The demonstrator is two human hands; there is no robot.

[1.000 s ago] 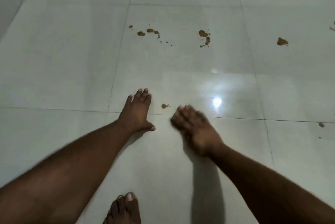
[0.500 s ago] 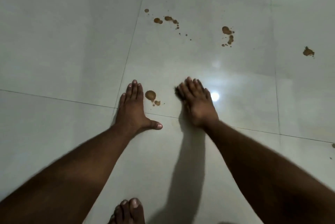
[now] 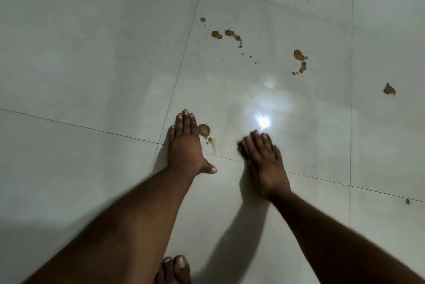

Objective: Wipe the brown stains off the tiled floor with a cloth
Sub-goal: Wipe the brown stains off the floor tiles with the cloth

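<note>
Brown stains dot the pale glossy tiled floor. The nearest stain lies just right of my left hand, with a faint smear trailing from it. My left hand rests flat on the tile, thumb out, holding nothing. My right hand presses flat on the floor right of the smear. A dark scrap of the cloth shows at its fingers; the rest is hidden under the palm. Further off lie a drop cluster, a second cluster and a single blot.
A small brown spot sits on the tile at the right, near a grout line. My bare foot shows at the bottom edge between my forearms. A bright lamp reflection glares on the tile just beyond my right hand.
My right hand has slid back towards me with the cloth. A faint brown smear now trails from the near stain. My left hand stays planted beside it, and the view has shifted a little.
</note>
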